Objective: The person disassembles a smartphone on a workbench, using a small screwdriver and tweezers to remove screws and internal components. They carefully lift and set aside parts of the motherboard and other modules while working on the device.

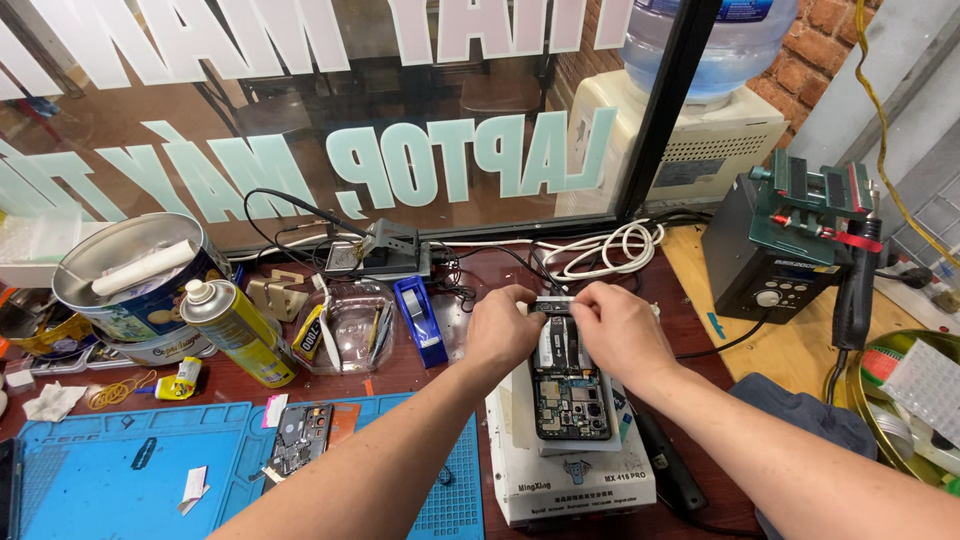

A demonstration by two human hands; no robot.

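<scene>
An opened smartphone (570, 392), back cover off with its circuit board and battery showing, lies on a white heating-pad machine (570, 480). My left hand (503, 328) pinches the phone's far left end. At the far right end my right hand (618, 328) presses its fingertips on the upper edge. Both hands meet over the top of the phone, hiding that end.
A blue work mat (120, 470) at the front left carries another opened phone (297, 438). Behind it stand a yellow spray can (238, 332), a round tin (130, 275), a blue tape dispenser (418, 318) and a clear tray (352, 325). A hot-air station (790, 250) sits right.
</scene>
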